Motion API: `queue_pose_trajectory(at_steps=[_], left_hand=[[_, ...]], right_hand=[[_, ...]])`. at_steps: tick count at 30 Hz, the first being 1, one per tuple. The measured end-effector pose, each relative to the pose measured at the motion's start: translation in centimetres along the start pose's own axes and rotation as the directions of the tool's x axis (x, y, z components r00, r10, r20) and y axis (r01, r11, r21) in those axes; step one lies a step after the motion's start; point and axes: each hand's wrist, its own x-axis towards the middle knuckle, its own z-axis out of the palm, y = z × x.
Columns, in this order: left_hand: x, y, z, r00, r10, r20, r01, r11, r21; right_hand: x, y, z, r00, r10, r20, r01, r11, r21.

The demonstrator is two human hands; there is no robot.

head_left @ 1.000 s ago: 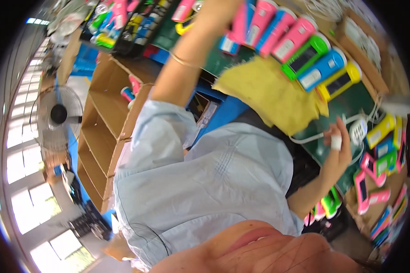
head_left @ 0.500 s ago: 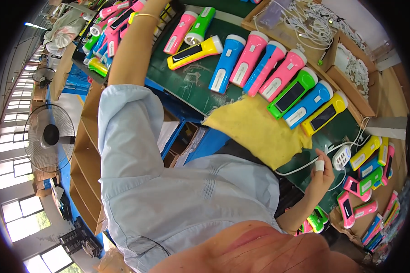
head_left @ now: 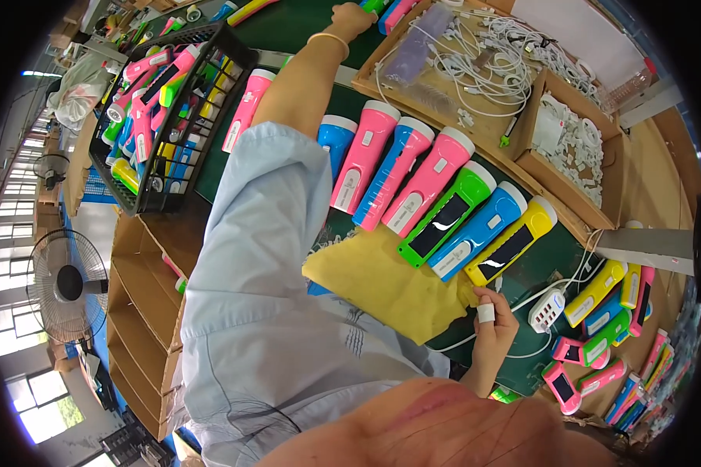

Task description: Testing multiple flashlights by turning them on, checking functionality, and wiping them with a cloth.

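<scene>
My left arm stretches across to the far side of the bench. Its hand (head_left: 354, 22) is closed round a green flashlight (head_left: 375, 5), partly cut off by the upper edge. White tape wraps one finger of my right hand (head_left: 496, 327), which is loosely curled with nothing visible in it. Its fingertips are beside the corner of a yellow cloth (head_left: 389, 280), below a yellow flashlight (head_left: 514, 240). Pink flashlights (head_left: 364, 156), a blue flashlight (head_left: 479, 229) and a green flashlight (head_left: 446, 214) lie side by side in the same slanting row. My left forearm partly covers another blue flashlight (head_left: 336, 140).
A black crate (head_left: 187, 117) full of flashlights stands left of a divided cardboard box (head_left: 136, 327). White cables (head_left: 483, 58) lie in a tray beyond the row, beside a carton (head_left: 576, 144) of small white parts. A white multi-port charger (head_left: 546, 310) sits near more flashlights at the right.
My left hand has come into view at the top, on a green flashlight. My right hand's fingers have curled more, nearer the cloth. The whole view has shifted.
</scene>
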Motion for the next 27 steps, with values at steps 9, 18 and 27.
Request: queue_pose_trajectory(at_steps=[9,18,27], left_hand=[[-21.3,13.7,-16.1,0.781,0.615,-0.106,-0.621,0.783,-0.037],[-49.5,11.6,-13.7,0.043,0.679,0.732,0.224,0.708,-0.67],[-49.8,13.6,-11.5,0.593,0.598,0.539,0.305,0.453,-0.838]], right_hand=[[-2.1,-1.5,0.2,0.996,-0.042,0.073,0.036,0.996,0.081],[-5.5,-4.1,3.9,0.814,-0.435,-0.384,0.55,0.791,0.269],[-6.7,-0.5,2.9,0.949,-0.293,0.113,0.292,0.956,0.028]])
